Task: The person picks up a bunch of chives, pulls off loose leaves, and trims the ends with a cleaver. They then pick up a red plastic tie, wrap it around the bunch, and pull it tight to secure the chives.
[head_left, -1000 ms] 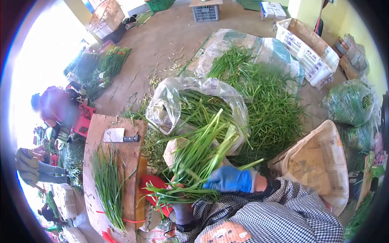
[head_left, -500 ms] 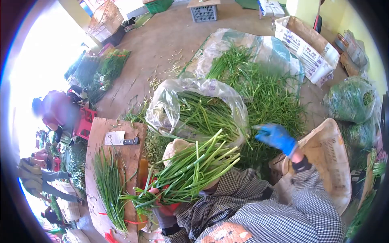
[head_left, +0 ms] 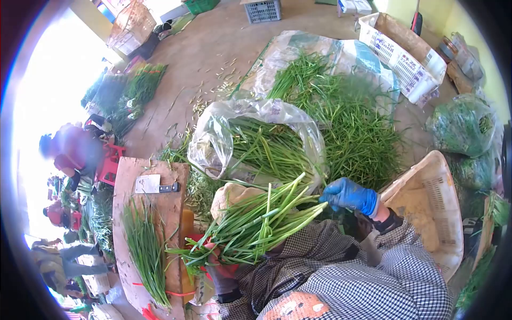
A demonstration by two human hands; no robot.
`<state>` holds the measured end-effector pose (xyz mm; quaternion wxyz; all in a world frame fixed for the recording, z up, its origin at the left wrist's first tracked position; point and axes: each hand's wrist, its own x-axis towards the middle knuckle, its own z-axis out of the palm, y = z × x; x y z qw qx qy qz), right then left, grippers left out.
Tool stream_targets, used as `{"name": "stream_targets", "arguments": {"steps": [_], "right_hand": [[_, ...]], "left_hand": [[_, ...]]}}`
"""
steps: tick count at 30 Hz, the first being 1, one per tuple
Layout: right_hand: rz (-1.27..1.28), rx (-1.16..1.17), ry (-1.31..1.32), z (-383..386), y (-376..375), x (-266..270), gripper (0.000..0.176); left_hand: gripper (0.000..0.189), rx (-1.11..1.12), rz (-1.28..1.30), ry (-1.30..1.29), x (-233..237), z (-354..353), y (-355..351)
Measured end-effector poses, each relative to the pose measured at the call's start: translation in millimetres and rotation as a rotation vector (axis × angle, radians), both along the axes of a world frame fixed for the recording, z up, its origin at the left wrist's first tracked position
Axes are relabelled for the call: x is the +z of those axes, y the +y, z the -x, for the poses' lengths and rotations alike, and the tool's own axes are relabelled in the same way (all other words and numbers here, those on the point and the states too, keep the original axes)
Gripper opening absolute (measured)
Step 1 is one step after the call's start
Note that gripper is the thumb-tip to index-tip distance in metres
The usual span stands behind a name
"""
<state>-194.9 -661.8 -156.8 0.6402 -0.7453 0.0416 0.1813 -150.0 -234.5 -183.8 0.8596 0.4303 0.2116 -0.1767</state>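
My left hand [head_left: 217, 262], in a red and grey glove, is closed round a bunch of long green stalks [head_left: 261, 224], which look like chives or scallions. Their pale ends fan out to the right. My right hand [head_left: 346, 196], in a blue glove, has its fingertips pinched on the ends of some of these stalks. Just beyond the bunch is a clear plastic bag [head_left: 213, 120] full of similar stalks. To the left, a wooden board [head_left: 125, 234] bears a cleaver [head_left: 154, 184] and another bundle of stalks [head_left: 144, 250] lying over a red tie.
A loose heap of greens [head_left: 352, 128] covers a plastic sheet [head_left: 288, 45] ahead. At my right stands a pale basket [head_left: 448, 224], with a white crate [head_left: 394, 58] farther back. A red stool [head_left: 111, 162] and people [head_left: 69, 149] are at the left.
My right hand has come in from the right, down and left, to the stalk ends, and its fingers have closed there. The bunch in my left hand has shifted slightly right.
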Motion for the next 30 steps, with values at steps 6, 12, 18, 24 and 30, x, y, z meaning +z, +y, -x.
{"name": "stream_targets", "arguments": {"steps": [6, 12, 18, 24, 30], "right_hand": [[0.355, -0.343, -0.140, 30, -95, -9, 0.021], [1.099, -0.333, -0.184, 38, -122, 20, 0.036], [0.216, 0.011, -0.275, -24, 21, -6, 0.043], [-0.011, -0.123, -0.273, -45, 59, -49, 0.026], [-0.096, -0.483, -0.226, -29, 21, -22, 0.027]], "left_hand": [[0.041, -0.003, -0.026, -0.031, -30, 0, 28], [0.037, -0.043, 0.048, -0.038, 5, 2, 9], [0.024, -0.034, -0.109, -0.074, -16, -1, 21], [0.014, 0.071, 0.095, 0.051, -30, 4, 24], [0.014, 0.012, 0.050, -0.012, -43, 4, 36]]}}
